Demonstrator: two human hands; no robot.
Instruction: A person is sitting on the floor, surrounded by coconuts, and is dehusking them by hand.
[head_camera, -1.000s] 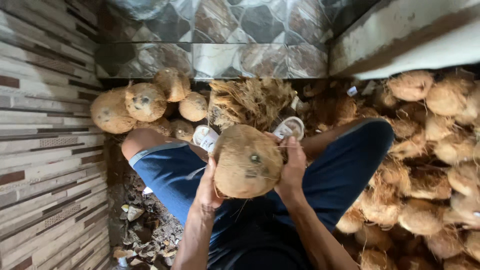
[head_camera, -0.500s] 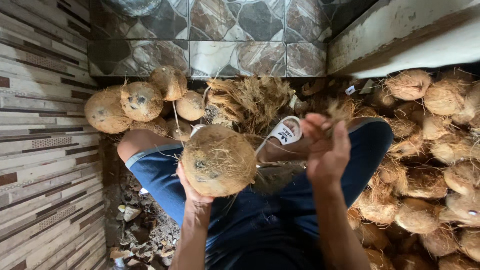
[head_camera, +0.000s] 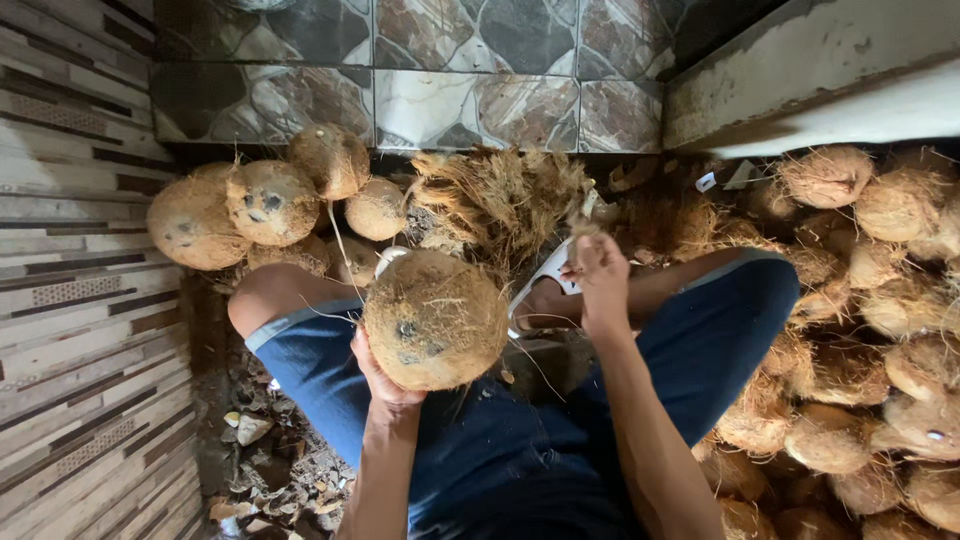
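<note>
My left hand (head_camera: 385, 385) cups a round, brown, hairy coconut (head_camera: 435, 318) from below, holding it over my lap. My right hand (head_camera: 598, 275) is lifted forward and to the right of it, fingers pinched on a small tuft of coconut fibre (head_camera: 583, 226). I sit with both knees spread, in blue shorts (head_camera: 520, 440). A heap of stripped fibre (head_camera: 500, 200) lies just beyond my hands, and a white sandal (head_camera: 545, 280) shows beneath my right hand.
Several husked coconuts (head_camera: 270, 205) are stacked at the far left against the tiled wall (head_camera: 450, 60). A big pile of fibrous coconuts (head_camera: 880, 300) fills the right side under a concrete ledge (head_camera: 800, 90). Shell scraps (head_camera: 260, 460) litter the floor at left.
My right hand left the coconut and swung forward and right, pulling off a tuft of fibre. The coconut now rests in my left hand alone and sits slightly lower.
</note>
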